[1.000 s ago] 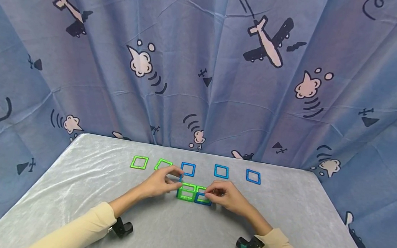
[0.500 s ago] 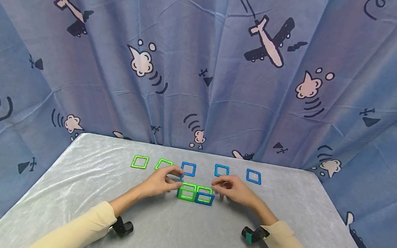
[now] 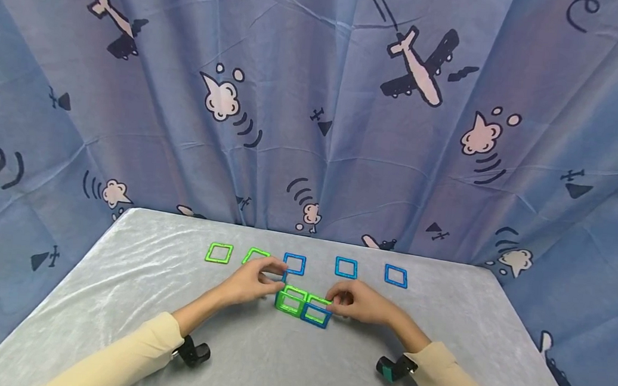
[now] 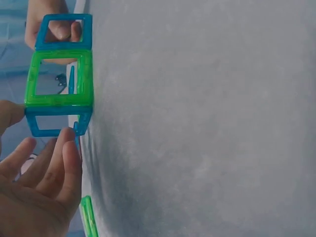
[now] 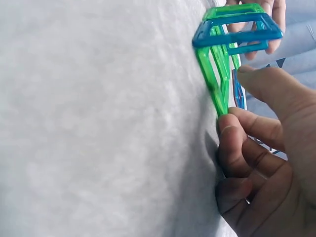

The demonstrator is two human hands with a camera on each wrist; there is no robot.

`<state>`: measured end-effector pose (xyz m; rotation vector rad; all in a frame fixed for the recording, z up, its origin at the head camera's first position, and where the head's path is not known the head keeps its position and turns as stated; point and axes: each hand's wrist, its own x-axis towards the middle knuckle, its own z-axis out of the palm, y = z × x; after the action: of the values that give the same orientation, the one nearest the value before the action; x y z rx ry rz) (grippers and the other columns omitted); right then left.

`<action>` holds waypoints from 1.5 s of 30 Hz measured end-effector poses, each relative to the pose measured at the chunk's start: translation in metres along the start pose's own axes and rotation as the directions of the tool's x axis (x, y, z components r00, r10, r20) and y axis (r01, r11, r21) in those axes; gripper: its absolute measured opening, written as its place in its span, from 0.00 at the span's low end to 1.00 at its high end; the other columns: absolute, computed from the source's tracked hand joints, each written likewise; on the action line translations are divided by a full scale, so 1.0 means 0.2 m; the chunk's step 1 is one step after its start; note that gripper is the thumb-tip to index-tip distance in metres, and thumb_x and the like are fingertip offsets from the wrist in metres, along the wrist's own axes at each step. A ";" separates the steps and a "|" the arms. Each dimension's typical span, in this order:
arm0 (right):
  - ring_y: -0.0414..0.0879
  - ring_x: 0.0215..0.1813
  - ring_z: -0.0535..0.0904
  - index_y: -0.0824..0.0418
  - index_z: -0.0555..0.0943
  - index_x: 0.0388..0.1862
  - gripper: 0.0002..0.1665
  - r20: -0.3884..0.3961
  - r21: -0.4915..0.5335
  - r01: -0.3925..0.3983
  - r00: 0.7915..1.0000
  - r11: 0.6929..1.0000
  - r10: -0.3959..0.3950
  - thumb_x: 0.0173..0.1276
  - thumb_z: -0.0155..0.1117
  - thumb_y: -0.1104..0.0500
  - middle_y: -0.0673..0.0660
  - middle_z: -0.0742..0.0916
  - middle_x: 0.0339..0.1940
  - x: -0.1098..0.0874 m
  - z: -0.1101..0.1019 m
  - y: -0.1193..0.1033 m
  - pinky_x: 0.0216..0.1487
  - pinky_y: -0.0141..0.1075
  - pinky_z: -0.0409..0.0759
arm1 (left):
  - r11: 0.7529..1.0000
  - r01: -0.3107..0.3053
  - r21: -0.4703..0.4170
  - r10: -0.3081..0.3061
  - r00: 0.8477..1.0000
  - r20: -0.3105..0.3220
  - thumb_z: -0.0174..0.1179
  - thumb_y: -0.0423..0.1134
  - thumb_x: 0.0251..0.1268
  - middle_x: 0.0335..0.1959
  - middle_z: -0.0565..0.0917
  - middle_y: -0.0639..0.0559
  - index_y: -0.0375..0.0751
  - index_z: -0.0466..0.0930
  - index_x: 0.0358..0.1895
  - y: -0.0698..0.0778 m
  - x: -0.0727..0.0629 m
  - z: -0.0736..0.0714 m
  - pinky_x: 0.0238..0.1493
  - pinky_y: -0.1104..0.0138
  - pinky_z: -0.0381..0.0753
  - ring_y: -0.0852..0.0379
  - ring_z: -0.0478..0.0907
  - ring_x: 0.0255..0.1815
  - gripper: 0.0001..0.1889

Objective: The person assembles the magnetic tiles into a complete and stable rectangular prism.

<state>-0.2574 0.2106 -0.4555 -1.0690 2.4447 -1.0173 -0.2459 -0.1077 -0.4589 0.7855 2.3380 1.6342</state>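
At the middle of the table stands a small joined structure of square magnetic tiles. It has a green front tile [image 3: 288, 311], a blue left tile [image 4: 47, 133] and a green right tile [image 3: 319, 299]. In front of that right tile a blue tile [image 5: 237, 37] slants outward. My left hand [image 3: 251, 281] holds the blue left tile, thumb at one corner and fingertips at its side. My right hand [image 3: 360, 302] has curled fingers; its thumb and index fingertip [image 5: 228, 120] pinch the free edge of the green right tile.
Behind the structure several loose tiles lie in a row: a green tile [image 3: 217, 261] and another green tile [image 3: 258, 250] leftward, then blue tiles [image 3: 345, 275] toward the right. A patterned curtain [image 3: 273, 95] hangs beyond the pale cloth-covered table [image 3: 148, 265].
My right hand has let go of the slanting blue tile, moved right, then come back to the green right tile's edge. The structure's right end has swung slightly toward me. The left hand stays put.
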 end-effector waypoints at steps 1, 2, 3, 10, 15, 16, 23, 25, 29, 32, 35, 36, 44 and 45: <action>0.39 0.30 0.75 0.60 0.86 0.45 0.08 0.005 0.012 0.004 1.000 1.000 -0.004 0.71 0.71 0.58 0.48 0.82 0.31 -0.01 0.00 0.00 0.31 0.31 0.74 | 1.000 -0.004 0.001 0.004 1.000 -0.006 0.65 0.34 0.71 0.57 0.81 0.33 0.28 0.75 0.63 0.00 0.00 0.00 0.36 0.54 0.85 0.46 0.86 0.44 0.22; 0.39 0.31 0.75 0.61 0.86 0.46 0.09 0.009 0.028 0.007 1.000 1.000 -0.007 0.71 0.71 0.58 0.48 0.83 0.32 -0.01 0.01 -0.01 0.31 0.31 0.75 | 1.000 -0.001 0.004 0.001 1.000 -0.012 0.65 0.34 0.71 0.56 0.81 0.34 0.28 0.76 0.63 0.00 -0.01 0.00 0.36 0.54 0.85 0.46 0.86 0.44 0.21; 0.39 0.31 0.75 0.61 0.86 0.46 0.09 0.011 0.039 0.012 1.000 0.999 -0.013 0.71 0.71 0.58 0.49 0.83 0.32 -0.02 0.01 -0.01 0.31 0.31 0.75 | 1.000 0.006 0.006 -0.006 1.000 -0.019 0.65 0.34 0.71 0.56 0.82 0.35 0.29 0.76 0.62 0.00 -0.01 0.00 0.35 0.55 0.85 0.46 0.86 0.43 0.20; 0.39 0.32 0.75 0.63 0.86 0.47 0.11 0.010 0.098 0.044 0.999 0.994 -0.045 0.69 0.73 0.61 0.50 0.84 0.33 -0.05 0.03 -0.01 0.31 0.30 0.75 | 0.998 0.048 -0.028 -0.049 0.998 -0.030 0.66 0.38 0.72 0.53 0.83 0.37 0.30 0.78 0.59 0.01 -0.07 0.01 0.32 0.55 0.84 0.43 0.86 0.40 0.19; 0.38 0.31 0.75 0.63 0.86 0.47 0.13 0.028 0.115 0.028 0.999 0.993 -0.031 0.66 0.75 0.59 0.50 0.84 0.32 -0.07 0.03 -0.02 0.30 0.29 0.74 | 0.992 0.109 -0.059 -0.112 0.993 -0.042 0.67 0.41 0.71 0.51 0.84 0.39 0.32 0.79 0.58 0.02 -0.11 0.03 0.28 0.56 0.85 0.44 0.87 0.40 0.20; 0.38 0.31 0.75 0.63 0.86 0.48 0.14 0.033 0.119 0.020 0.999 0.993 -0.024 0.66 0.76 0.59 0.50 0.84 0.32 -0.07 0.03 -0.02 0.30 0.29 0.74 | 0.990 0.119 -0.072 -0.122 0.992 -0.043 0.67 0.41 0.71 0.50 0.84 0.39 0.31 0.79 0.58 0.03 -0.11 0.03 0.27 0.56 0.85 0.43 0.87 0.40 0.20; 0.38 0.30 0.74 0.65 0.86 0.49 0.17 0.069 0.161 -0.007 0.998 0.987 -0.004 0.64 0.77 0.61 0.52 0.85 0.33 -0.10 0.04 -0.04 0.30 0.29 0.73 | 0.980 0.127 -0.152 -0.134 0.991 -0.031 0.66 0.38 0.70 0.49 0.84 0.39 0.29 0.77 0.59 0.03 -0.11 0.06 0.33 0.55 0.86 0.41 0.86 0.41 0.20; 0.38 0.30 0.74 0.65 0.85 0.50 0.17 0.080 0.174 -0.022 0.997 0.985 0.008 0.63 0.77 0.61 0.52 0.85 0.33 -0.11 0.05 -0.04 0.31 0.28 0.73 | 0.983 0.115 -0.145 -0.121 0.992 -0.033 0.67 0.37 0.70 0.51 0.83 0.38 0.30 0.78 0.59 0.02 -0.11 0.06 0.35 0.56 0.86 0.41 0.86 0.42 0.20; 0.37 0.30 0.74 0.66 0.85 0.51 0.18 0.095 0.203 -0.036 0.995 0.978 0.017 0.63 0.77 0.62 0.55 0.85 0.34 -0.13 0.06 -0.06 0.31 0.28 0.73 | 0.986 0.086 -0.144 -0.092 0.995 -0.030 0.66 0.34 0.70 0.52 0.83 0.37 0.31 0.79 0.59 0.01 -0.10 0.05 0.37 0.55 0.86 0.40 0.86 0.44 0.19; 0.37 0.30 0.74 0.66 0.85 0.51 0.19 0.104 0.218 -0.036 0.995 0.975 0.014 0.62 0.78 0.62 0.58 0.86 0.35 -0.14 0.06 -0.06 0.31 0.28 0.73 | 0.984 0.080 -0.161 -0.086 0.996 -0.029 0.66 0.34 0.70 0.53 0.83 0.37 0.31 0.78 0.60 0.01 -0.10 0.05 0.38 0.54 0.86 0.40 0.85 0.46 0.18; 0.37 0.30 0.75 0.65 0.85 0.51 0.19 0.112 0.223 -0.028 0.994 0.974 0.003 0.62 0.78 0.62 0.59 0.86 0.35 -0.15 0.07 -0.07 0.32 0.28 0.74 | 0.982 0.077 -0.171 -0.084 0.996 -0.031 0.66 0.34 0.70 0.53 0.82 0.37 0.30 0.78 0.60 0.01 -0.08 0.05 0.39 0.54 0.86 0.39 0.85 0.48 0.18; 0.37 0.31 0.75 0.65 0.85 0.51 0.19 0.115 0.225 -0.023 0.993 0.974 -0.004 0.62 0.78 0.62 0.60 0.86 0.35 -0.15 0.07 -0.07 0.32 0.28 0.74 | 0.982 0.075 -0.171 -0.081 0.996 -0.031 0.66 0.34 0.70 0.53 0.82 0.37 0.30 0.78 0.60 0.01 -0.08 0.05 0.40 0.53 0.86 0.39 0.85 0.48 0.18; 0.37 0.32 0.76 0.66 0.85 0.52 0.20 0.150 0.254 0.003 0.988 0.967 -0.042 0.62 0.78 0.62 0.62 0.86 0.36 -0.16 0.09 -0.11 0.33 0.30 0.77 | 0.984 0.053 -0.170 -0.055 0.998 -0.008 0.65 0.36 0.72 0.56 0.81 0.36 0.28 0.76 0.61 0.01 -0.04 0.06 0.42 0.53 0.85 0.44 0.84 0.50 0.20; 0.37 0.32 0.76 0.66 0.85 0.52 0.20 0.153 0.254 0.009 0.987 0.967 -0.050 0.62 0.78 0.62 0.62 0.86 0.36 -0.16 0.09 -0.12 0.33 0.30 0.77 | 0.984 0.046 -0.170 -0.048 0.999 -0.005 0.65 0.36 0.72 0.56 0.81 0.35 0.28 0.75 0.61 0.01 -0.03 0.07 0.42 0.53 0.85 0.44 0.84 0.51 0.21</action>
<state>-0.2138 0.2138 -0.4533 -1.0587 2.1131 -1.1682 -0.2346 -0.0997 -0.4637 0.6843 2.1691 1.7906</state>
